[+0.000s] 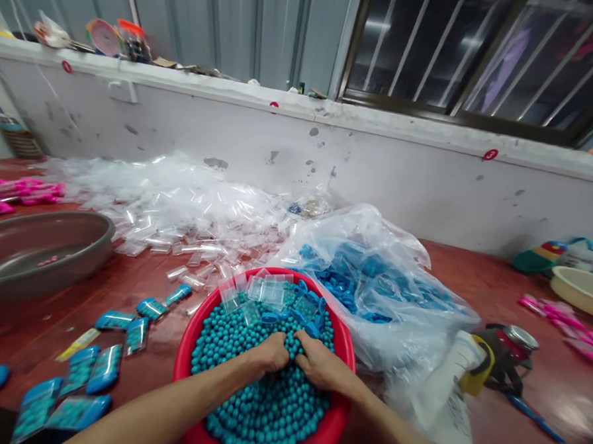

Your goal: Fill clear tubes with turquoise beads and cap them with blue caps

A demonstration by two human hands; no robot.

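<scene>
Our left hand [274, 353] and right hand [319, 361] sit among teal beads [247, 411] in a red basin [184, 352], whether gripping any we cannot tell.

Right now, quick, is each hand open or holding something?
Left hand: at the teal beads; can't tell if it's holding any.
Right hand: beside it; can't tell either.

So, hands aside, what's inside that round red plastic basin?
Round turquoise beads, with clear plastic cases and blue plastic pieces on top at the back. Beads hide the bottom of the basin.
</scene>
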